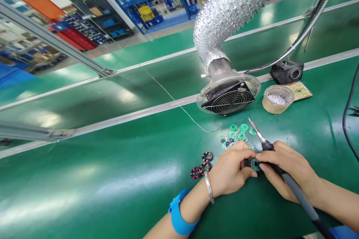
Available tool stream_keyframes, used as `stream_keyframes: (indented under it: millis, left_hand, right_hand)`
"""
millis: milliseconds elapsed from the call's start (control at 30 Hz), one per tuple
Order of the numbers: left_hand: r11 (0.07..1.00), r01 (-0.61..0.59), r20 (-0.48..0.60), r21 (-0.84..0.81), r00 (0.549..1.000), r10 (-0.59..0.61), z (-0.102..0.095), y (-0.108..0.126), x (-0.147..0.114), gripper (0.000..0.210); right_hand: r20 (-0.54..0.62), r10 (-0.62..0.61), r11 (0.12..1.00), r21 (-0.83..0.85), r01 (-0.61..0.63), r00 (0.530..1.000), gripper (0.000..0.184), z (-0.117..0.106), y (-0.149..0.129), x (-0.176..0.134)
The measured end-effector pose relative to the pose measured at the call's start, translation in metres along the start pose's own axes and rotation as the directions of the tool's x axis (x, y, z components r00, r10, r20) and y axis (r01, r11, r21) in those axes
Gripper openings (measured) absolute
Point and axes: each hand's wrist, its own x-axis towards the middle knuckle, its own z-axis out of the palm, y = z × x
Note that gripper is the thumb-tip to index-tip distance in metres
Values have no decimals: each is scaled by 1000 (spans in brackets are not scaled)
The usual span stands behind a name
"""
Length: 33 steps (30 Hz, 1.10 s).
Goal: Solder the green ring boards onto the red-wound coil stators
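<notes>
My left hand (231,170), with a silver bangle and a blue wrist strap, pinches a small round part with a green circuit board (255,164) on its face. In my right hand (294,168) lies a soldering iron (297,190), its tip pointing up and away from the part. The right thumb and forefinger also reach the part's edge. Several loose green ring-shaped boards (240,135) lie just beyond my hands. Left of my left wrist are 3 wound coil rings (206,157), dark with copper or reddish windings.
A fume extractor fan (230,99) on a silver duct (224,18) hangs over the green bench (112,179). Behind my right hand stand a tub of metallic bits (276,99), a yellowish sponge tray (301,91) and a black iron holder (287,73). A thin solder wire (193,119) hangs down to the bench.
</notes>
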Motion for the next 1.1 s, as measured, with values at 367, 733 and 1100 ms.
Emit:
stream_keyframes:
  millis: [367,733,1100]
  left_hand:
    - [963,173,-224,-205,950,-219,19,2,-31,8]
    - [857,266,-190,-442,906,-379,27,3,-23,13]
    - [881,274,-221,-384,900,-376,28,5,-25,8]
  right_hand:
    - [124,-31,999,22,28,992,32,4,4,1]
    - [110,-96,995,30,93,989,36,4,5,-5]
    - [179,-135,991,34,131,974,42,0,5,-4]
